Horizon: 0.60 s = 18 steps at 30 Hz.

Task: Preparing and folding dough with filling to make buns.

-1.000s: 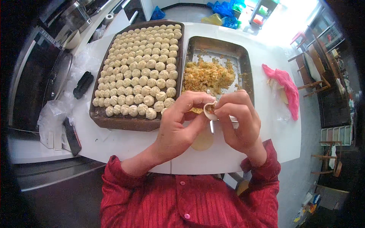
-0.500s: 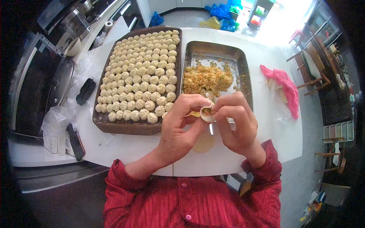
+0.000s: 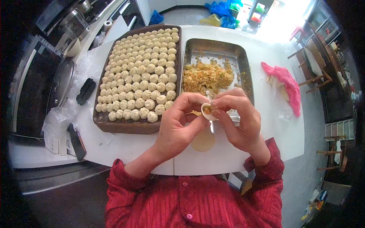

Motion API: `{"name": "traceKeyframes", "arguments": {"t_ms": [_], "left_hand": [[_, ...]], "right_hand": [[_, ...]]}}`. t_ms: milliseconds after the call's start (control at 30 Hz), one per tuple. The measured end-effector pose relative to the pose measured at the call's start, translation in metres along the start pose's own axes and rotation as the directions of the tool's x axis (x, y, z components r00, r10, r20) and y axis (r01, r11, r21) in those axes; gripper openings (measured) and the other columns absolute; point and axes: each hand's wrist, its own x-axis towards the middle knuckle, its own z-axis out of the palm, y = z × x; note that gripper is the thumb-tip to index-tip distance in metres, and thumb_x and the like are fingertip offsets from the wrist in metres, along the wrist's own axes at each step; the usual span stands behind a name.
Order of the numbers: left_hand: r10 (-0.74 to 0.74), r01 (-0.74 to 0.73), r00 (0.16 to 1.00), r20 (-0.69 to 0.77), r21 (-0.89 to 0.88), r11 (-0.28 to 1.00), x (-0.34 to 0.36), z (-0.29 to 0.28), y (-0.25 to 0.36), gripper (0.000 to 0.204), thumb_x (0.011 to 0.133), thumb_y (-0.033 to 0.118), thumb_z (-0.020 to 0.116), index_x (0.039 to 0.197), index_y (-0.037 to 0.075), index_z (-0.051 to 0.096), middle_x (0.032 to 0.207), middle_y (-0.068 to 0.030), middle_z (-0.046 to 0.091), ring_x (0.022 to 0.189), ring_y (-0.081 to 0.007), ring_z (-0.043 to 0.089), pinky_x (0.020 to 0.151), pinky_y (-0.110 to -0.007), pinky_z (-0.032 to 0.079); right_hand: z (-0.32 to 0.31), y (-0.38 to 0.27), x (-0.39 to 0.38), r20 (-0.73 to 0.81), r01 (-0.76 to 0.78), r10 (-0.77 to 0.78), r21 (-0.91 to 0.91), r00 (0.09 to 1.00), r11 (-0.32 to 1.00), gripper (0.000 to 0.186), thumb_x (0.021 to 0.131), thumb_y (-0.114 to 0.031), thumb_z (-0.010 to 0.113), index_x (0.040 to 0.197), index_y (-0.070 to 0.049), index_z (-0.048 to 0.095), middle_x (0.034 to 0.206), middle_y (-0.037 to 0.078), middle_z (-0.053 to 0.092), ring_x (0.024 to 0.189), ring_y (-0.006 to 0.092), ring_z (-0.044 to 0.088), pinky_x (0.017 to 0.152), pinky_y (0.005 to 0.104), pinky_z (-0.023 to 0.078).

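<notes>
Pale dumpling (image 3: 207,111) — pinched between closed fingers of left hand (image 3: 178,127) and right hand (image 3: 237,121).

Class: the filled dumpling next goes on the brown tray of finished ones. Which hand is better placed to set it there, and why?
Probably the left hand. It lies on the side of the brown tray, right beside the tray's open near corner, and already cups the dumpling. The right hand would have to cross over.
</notes>
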Motion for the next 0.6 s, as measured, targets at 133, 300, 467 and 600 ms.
{"name": "traceKeyframes", "arguments": {"t_ms": [133,300,467,600], "left_hand": [[0.056,-0.057,0.998,-0.019,-0.068,0.996,0.002,0.001,-0.003,0.025,0.093,-0.005,0.061,0.116,0.002,0.052,0.107,-0.0052,0.058,0.099,-0.0101,0.061,0.083,-0.025,0.055],[0.015,-0.014,1.000,0.011,-0.034,0.999,0.002,-0.002,-0.002,0.029,0.093,-0.005,0.061,0.118,0.003,0.050,0.108,-0.0051,0.059,0.099,-0.0108,0.061,0.083,-0.026,0.055],[0.014,-0.014,1.000,-0.013,-0.012,1.000,0.000,0.004,-0.001,0.036,0.092,-0.004,0.063,0.123,0.004,0.047,0.109,-0.0049,0.059,0.100,-0.0109,0.061,0.083,-0.026,0.055],[0.180,-0.172,0.982,-0.049,0.133,0.976,-0.004,0.009,-0.006,0.042,0.088,-0.006,0.066,0.124,0.004,0.046,0.113,-0.0057,0.057,0.100,-0.0120,0.062,0.082,-0.026,0.056]], "right_hand": [[0.001,-0.001,-0.001,-0.031,-0.072,0.073,0.027,0.997,0.997,0.024,0.083,0.009,0.067,0.104,-0.001,0.059,0.093,0.013,0.062,0.079,0.0204,0.064,0.064,0.0308,0.054],[0.006,-0.002,-0.003,-0.080,-0.189,0.197,0.098,0.977,0.977,0.025,0.081,0.010,0.068,0.102,-0.001,0.059,0.091,0.011,0.063,0.077,0.0179,0.064,0.063,0.0283,0.054],[0.006,0.002,-0.005,-0.134,-0.150,0.158,0.069,0.978,0.986,0.020,0.081,0.011,0.067,0.095,0.000,0.058,0.087,0.011,0.062,0.074,0.0169,0.062,0.063,0.0287,0.052],[0.006,0.002,-0.005,-0.144,-0.144,0.151,0.062,0.978,0.988,0.018,0.081,0.012,0.066,0.090,0.000,0.055,0.087,0.011,0.062,0.073,0.0167,0.061,0.062,0.0280,0.050]]}}
